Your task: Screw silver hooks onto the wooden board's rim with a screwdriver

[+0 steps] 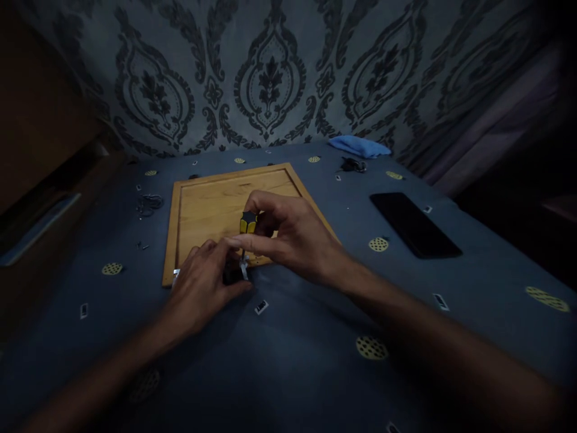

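My right hand (pixel 288 237) is closed round a small screwdriver with a yellow and black handle (pixel 247 224), held upright with its shaft pointing down. My left hand (pixel 205 288) is closed round a small dark object (pixel 233 273) at the screwdriver's tip; I cannot make out what it is. Both hands work at the near edge of a wooden tray (pixel 211 204) lying on a blue patterned cloth (pixel 315 313).
A black phone (pixel 415 224) lies flat to the right. A folded blue cloth (pixel 359 146) and a small dark object (pixel 352 164) sit at the back right. A tangle of wire (pixel 148 204) lies left of the tray. A patterned wall stands behind.
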A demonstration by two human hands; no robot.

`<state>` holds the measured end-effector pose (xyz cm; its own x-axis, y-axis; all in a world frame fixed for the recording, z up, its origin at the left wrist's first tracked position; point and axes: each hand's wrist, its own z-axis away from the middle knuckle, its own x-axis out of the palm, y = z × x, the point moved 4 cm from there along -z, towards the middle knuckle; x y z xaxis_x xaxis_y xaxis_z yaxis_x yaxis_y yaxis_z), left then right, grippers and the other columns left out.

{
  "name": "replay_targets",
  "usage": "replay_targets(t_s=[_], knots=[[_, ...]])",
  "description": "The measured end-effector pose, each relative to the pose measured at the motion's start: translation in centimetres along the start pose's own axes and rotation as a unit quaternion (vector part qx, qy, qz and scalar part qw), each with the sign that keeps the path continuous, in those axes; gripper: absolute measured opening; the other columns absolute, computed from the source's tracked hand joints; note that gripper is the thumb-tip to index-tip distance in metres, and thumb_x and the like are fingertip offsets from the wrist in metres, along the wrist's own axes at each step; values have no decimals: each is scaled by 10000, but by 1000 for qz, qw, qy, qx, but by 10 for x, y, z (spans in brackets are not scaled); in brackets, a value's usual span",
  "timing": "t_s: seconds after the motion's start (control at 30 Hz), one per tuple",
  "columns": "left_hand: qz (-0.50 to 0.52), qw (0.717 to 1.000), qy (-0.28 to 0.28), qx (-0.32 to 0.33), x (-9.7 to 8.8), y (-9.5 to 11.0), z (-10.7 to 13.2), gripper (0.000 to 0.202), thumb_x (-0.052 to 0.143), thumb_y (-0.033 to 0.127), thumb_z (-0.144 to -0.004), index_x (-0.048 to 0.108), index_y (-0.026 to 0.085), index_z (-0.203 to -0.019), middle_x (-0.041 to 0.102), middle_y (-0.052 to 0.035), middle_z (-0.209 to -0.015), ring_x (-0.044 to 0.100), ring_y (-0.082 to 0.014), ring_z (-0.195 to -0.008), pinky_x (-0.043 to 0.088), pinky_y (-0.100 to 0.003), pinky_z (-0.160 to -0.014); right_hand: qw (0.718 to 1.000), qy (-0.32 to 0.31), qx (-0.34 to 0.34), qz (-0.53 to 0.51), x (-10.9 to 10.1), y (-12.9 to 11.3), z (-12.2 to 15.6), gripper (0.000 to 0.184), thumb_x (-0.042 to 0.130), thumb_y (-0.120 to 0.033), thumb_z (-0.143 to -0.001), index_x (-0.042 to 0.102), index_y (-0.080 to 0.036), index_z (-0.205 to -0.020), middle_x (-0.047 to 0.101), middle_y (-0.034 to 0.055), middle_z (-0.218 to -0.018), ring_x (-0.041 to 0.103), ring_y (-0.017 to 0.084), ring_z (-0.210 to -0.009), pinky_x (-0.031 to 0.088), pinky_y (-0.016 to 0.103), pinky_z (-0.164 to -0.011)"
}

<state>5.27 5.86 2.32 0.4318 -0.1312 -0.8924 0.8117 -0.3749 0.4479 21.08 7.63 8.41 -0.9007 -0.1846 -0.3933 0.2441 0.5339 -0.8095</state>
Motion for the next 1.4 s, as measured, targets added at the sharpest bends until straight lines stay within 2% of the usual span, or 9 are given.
replay_targets(t_s=[0.2, 0.3, 0.6, 0.77, 0.83, 0.93, 1.07, 1.3, 1.4], knots=[[12, 1000, 5, 15, -2, 1, -1, 355, 768, 286, -786, 584, 217, -1082, 694, -63, -1047, 643, -319, -1020, 507, -480, -880, 997, -69, 6, -32, -3, -4, -1, 119, 701, -264, -879, 618, -180, -896, 588, -36, -732, 558, 100, -604, 410, 231, -524], [14, 1000, 4, 18, -3, 2, -2, 344, 778, 284, -784, 589, 208, -1061, 697, -64, -1037, 649, -319, -1009, 502, -480, -882, 993, -95, 18, -64, -4, -5, -1, 138, 684, -278, -888, 614, -177, -825, 618, -15, -762, 570, 105, -611, 434, 233, -521], [6, 1000, 1, 18, -2, 1, -1, 335, 771, 285, -795, 585, 201, -1060, 696, -63, -1013, 638, -316, -991, 498, -467, -858, 998, -21, 28, -54, 1, 2, -1, 300, 776, -372, -849, 554, -188, -765, 538, -50, -672, 521, 90, -561, 372, 228, -478], [12, 1000, -10, 10, -2, 2, -3, 385, 791, 279, -783, 573, 212, -1093, 701, -62, -1037, 637, -311, -1001, 492, -478, -881, 990, -94, 50, -89, -3, -2, -2, 181, 721, -304, -887, 654, -173, -994, 613, -32, -733, 577, 106, -611, 435, 228, -524], [6, 1000, -8, 8, -3, 3, -3, 354, 785, 279, -788, 574, 217, -1065, 698, -58, -1023, 638, -306, -989, 495, -466, -865, 986, -120, 47, -110, -3, -3, -1, 138, 685, -291, -912, 666, -165, -965, 641, -13, -763, 607, 116, -638, 468, 239, -550], [7, 1000, -1, 13, -3, 3, -2, 348, 771, 280, -798, 568, 225, -1076, 698, -49, -1024, 641, -298, -985, 500, -451, -846, 991, -90, 33, -96, -2, -1, -1, 203, 720, -325, -894, 631, -167, -804, 615, -18, -729, 585, 106, -599, 445, 235, -518], [10, 1000, -5, 15, -3, 3, -1, 339, 767, 282, -804, 570, 214, -1072, 706, -63, -1051, 640, -311, -1013, 492, -473, -872, 996, -47, 32, -76, 2, 2, -1, 292, 768, -387, -858, 578, -178, -786, 559, -43, -668, 526, 91, -530, 361, 233, -460], [5, 1000, -3, 14, -3, 3, -2, 365, 769, 300, -798, 580, 207, -1097, 700, -69, -1049, 641, -317, -1019, 499, -472, -869, 989, -109, 46, -85, -2, -1, -1, 153, 713, -248, -870, 636, -159, -968, 617, -41, -669, 595, 121, -584, 433, 247, -528], [3, 1000, 0, 10, -3, 2, -2, 375, 758, 317, -802, 582, 214, -1116, 698, -64, -1050, 641, -316, -1015, 502, -468, -863, 987, -117, 48, -94, 0, -1, 0, 79, 681, -239, -889, 643, -171, -880, 612, -32, -663, 623, 142, -618, 445, 262, -550]])
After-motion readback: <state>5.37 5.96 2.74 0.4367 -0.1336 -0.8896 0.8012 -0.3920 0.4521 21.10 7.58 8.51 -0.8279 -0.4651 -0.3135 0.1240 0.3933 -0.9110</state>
